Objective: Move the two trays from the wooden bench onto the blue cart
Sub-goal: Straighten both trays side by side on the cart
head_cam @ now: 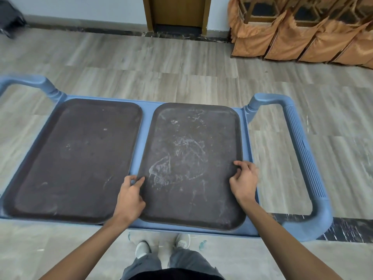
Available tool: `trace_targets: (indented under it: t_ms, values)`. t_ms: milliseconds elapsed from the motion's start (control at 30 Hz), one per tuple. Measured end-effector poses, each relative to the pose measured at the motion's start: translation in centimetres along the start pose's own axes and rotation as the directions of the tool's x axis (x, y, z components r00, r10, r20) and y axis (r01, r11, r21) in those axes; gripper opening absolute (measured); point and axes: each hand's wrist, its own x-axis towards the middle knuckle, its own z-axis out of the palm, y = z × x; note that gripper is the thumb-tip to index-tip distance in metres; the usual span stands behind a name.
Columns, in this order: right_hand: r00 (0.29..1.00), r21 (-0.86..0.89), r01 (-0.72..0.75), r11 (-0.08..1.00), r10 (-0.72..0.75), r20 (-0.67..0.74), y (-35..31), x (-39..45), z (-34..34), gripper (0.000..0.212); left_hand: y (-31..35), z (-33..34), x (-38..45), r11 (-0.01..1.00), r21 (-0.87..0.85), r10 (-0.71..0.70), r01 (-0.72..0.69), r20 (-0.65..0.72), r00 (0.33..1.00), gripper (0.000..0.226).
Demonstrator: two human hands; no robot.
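Note:
Two dark brown rectangular trays lie side by side on the blue cart (250, 122). The left tray (78, 158) lies flat with no hand on it. The right tray (191, 158) is scuffed with pale marks. My left hand (130, 196) rests at that tray's left rim, thumb and forefinger pinched near the edge. My right hand (245, 182) is at its right rim, fingers curled against the edge. Whether either hand still grips the rim is unclear. The wooden bench is out of view.
Blue cart handles stick out at the left (30, 82) and the right (302, 158). Beyond the cart is pale wood-look floor, a brown door (177, 13) and chairs draped in orange cloth (302, 37) at the back right. My shoes (161, 247) stand just below the cart's near edge.

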Motion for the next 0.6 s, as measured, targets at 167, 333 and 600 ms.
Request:
trace_targets:
  t_ms: [167,333,600]
  values:
    - [1.000,-0.035,0.001,0.999,-0.001,0.027,0.5,0.0,0.7,0.041,-0.1,-0.1,-0.5,0.997,0.050,0.062,-0.063,0.020,0.998,0.065]
    - [0.994,-0.137,0.070,0.988,-0.058,0.091,0.8,-0.1,0.6,0.038,1.0,-0.1,-2.3,0.961,0.198,0.199,-0.194,-0.008,0.980,0.050]
    - [0.829,-0.054,0.530,0.847,-0.503,0.243,0.0,-9.1,0.5,0.027,2.0,1.9,-7.2,0.803,0.138,0.565,-0.580,0.133,0.814,0.033]
